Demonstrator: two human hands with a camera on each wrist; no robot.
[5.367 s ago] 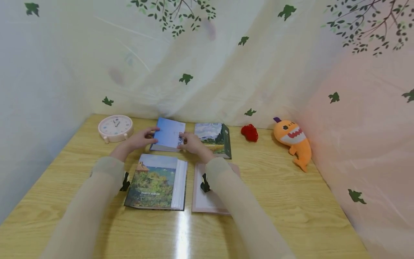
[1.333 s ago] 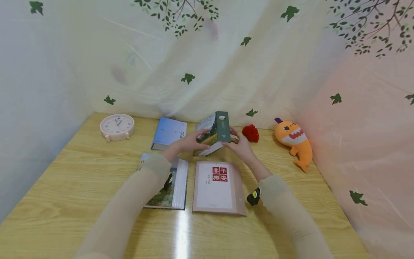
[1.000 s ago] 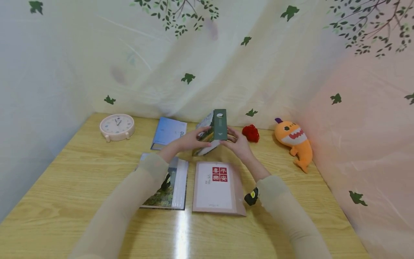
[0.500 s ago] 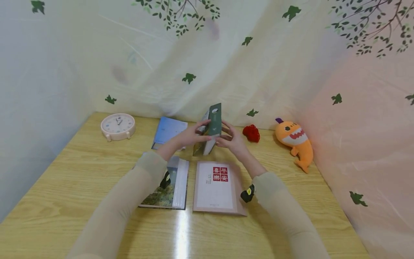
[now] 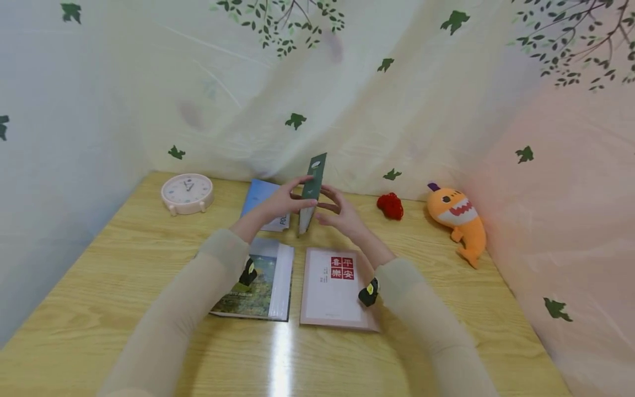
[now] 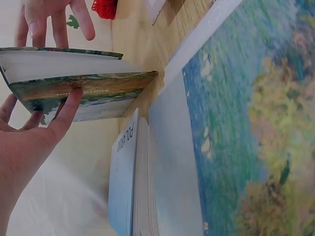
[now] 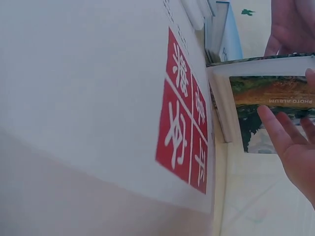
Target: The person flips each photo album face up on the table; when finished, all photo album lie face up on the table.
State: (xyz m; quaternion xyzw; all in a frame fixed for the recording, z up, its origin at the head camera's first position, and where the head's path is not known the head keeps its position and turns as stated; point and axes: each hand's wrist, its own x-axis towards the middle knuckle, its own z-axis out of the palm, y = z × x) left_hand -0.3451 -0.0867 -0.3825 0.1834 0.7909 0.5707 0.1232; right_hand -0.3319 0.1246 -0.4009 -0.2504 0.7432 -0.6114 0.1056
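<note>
Between both hands a photo album with a green spine (image 5: 313, 188) stands on edge over the table, leaning, its painted cover (image 6: 113, 93) facing the left wrist camera. The left hand (image 5: 278, 205) holds it, thumb against that cover and fingers over the spine. On the other side the right hand (image 5: 342, 214) is spread close to the opposite cover (image 7: 275, 88); in the left wrist view its thumb stands apart from the album. Just left of the album lies a blue book (image 5: 260, 193) lettered POLAROID, partly hidden by the left hand.
Nearer the body lie another painted photo album (image 5: 258, 300) and a pink-edged white booklet (image 5: 327, 300) with red characters. A pale pink clock (image 5: 187, 192) sits at back left. Red yarn (image 5: 390, 206) and an orange shark plush (image 5: 461, 223) are at right. A fabric wall (image 5: 258, 132) hangs behind.
Earlier, both hands were at the blue book. The green-spined album, first flat, was raised onto its edge and has since turned and shifted left with both hands, nearer the blue book.
</note>
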